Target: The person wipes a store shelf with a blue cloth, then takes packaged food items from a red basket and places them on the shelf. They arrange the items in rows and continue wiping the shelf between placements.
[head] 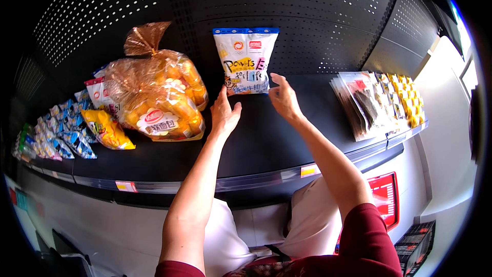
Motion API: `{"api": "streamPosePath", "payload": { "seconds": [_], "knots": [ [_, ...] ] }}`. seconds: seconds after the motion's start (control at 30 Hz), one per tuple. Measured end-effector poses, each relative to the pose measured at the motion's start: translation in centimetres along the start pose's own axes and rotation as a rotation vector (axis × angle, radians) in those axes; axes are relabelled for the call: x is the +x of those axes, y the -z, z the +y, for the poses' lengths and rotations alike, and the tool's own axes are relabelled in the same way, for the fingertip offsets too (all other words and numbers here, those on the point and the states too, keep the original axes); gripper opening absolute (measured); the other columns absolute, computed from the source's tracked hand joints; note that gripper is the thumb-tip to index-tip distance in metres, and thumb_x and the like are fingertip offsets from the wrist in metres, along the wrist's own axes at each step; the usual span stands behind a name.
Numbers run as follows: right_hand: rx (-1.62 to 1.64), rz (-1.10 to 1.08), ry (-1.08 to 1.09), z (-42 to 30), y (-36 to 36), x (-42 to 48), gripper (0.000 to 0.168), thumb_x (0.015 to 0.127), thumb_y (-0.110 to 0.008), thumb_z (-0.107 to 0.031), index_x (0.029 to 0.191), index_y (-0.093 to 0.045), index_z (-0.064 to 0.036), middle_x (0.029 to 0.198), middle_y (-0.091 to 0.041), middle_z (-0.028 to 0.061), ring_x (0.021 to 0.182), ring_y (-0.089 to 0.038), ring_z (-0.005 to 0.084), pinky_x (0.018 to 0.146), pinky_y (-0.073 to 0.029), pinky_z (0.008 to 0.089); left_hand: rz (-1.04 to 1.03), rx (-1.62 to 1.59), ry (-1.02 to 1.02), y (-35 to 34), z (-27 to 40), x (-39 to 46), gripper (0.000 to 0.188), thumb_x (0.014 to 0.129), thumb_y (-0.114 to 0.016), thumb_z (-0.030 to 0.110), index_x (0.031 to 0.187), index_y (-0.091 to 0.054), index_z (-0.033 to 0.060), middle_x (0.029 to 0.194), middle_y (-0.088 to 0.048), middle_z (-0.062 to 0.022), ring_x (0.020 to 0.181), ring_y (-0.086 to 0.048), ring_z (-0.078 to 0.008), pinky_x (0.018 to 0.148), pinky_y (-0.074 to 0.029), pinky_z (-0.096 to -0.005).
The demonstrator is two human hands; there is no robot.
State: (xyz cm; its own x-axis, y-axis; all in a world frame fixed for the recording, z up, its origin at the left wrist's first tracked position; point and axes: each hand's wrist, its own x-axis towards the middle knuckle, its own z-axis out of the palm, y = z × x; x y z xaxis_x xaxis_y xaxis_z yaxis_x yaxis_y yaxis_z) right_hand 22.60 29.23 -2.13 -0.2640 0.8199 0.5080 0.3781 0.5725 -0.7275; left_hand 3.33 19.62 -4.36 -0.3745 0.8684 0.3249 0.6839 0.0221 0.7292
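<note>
A white snack bag with a blue top edge [248, 59] stands upright on the black shelf [265, 134], close to the perforated back panel. My left hand [224, 115] is at the bag's lower left corner, fingers pointing up and thumb spread; whether its fingertips touch the bag is hard to tell. On the other side, my right hand [285, 98] curves around the lower right edge with its fingers apart. Neither hand grips anything.
Left of my hands sit large tied bags of bread rolls [165, 104], a yellow snack bag [107, 129] and rows of small blue packets [77, 140]. Clear packets [363, 104] stand at the right. A price-tag rail [253, 181] edges the shelf; a red basket [384, 198] is below.
</note>
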Motion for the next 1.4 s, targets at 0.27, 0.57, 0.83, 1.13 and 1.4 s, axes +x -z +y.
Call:
{"api": "streamPosePath", "payload": {
  "seconds": [0.27, 0.57, 0.83, 1.13, 1.4],
  "knots": [
    [0.055, -0.055, -0.109, -0.2, -0.6, -0.1, 0.044, 0.086, -0.061, 0.001, 0.129, -0.052, 0.001, 0.114, -0.064, 0.0268, 0.104, -0.065, 0.0372, 0.090, -0.054, 0.0426, -0.054, 0.002, 0.022, -0.2, -0.1, 0.3, 0.080, 0.088, -0.067, 0.025, 0.152, -0.025, 0.0046, 0.146, -0.045, -0.0260, 0.135, -0.044, -0.0406, 0.115, -0.028, -0.0498],
    [0.133, 0.056, -0.062, -1.5, 1.4, -1.0, 0.035, 0.082, -0.062, 0.000, 0.117, -0.063, 0.003, 0.113, -0.066, 0.0251, 0.109, -0.063, 0.0404, 0.095, -0.050, 0.0454, -0.028, -0.028, -0.072, -0.4, 0.8, 0.2, 0.073, 0.089, -0.066, 0.021, 0.149, -0.031, -0.0004, 0.148, -0.042, -0.0282, 0.137, -0.042, -0.0410, 0.115, -0.033, -0.0432],
    [0.336, 0.187, 0.167, -11.8, 11.6, -10.1, 0.034, 0.089, -0.058, 0.006, 0.122, -0.058, -0.003, 0.105, -0.061, 0.0128, 0.092, -0.067, 0.0188, 0.071, -0.056, 0.0308, -0.019, -0.042, -0.204, 0.3, 1.4, -2.6, 0.025, 0.097, -0.063, 0.023, 0.105, -0.060, -0.0005, 0.091, -0.068, -0.0114, 0.080, -0.067, -0.0204, 0.074, -0.054, -0.0327],
    [-0.134, 0.449, -0.473, -4.8, 26.9, -32.2, 0.032, 0.089, -0.060, 0.004, 0.119, -0.063, -0.004, 0.096, -0.066, 0.0103, 0.092, -0.067, 0.0178, 0.074, -0.054, 0.0288, -0.538, -0.130, 0.082, 2.2, 5.7, -5.5, 0.028, 0.101, -0.057, 0.032, 0.090, -0.066, 0.0070, 0.075, -0.064, 0.0015, 0.064, -0.055, -0.0044, 0.057, -0.040, -0.0200],
    [-0.570, 0.457, -1.077, 2.9, 38.3, -51.4, 0.041, 0.091, -0.064, -0.015, 0.129, -0.056, 0.000, 0.102, -0.071, 0.0170, 0.089, -0.071, 0.0232, 0.071, -0.058, 0.0332, -0.670, -0.092, 0.114, 2.6, 6.9, -6.0, 0.028, 0.101, -0.057, 0.032, 0.105, -0.070, 0.0077, 0.082, -0.062, 0.0033, 0.072, -0.051, -0.0038, 0.068, -0.041, -0.0196]
  ]
}}
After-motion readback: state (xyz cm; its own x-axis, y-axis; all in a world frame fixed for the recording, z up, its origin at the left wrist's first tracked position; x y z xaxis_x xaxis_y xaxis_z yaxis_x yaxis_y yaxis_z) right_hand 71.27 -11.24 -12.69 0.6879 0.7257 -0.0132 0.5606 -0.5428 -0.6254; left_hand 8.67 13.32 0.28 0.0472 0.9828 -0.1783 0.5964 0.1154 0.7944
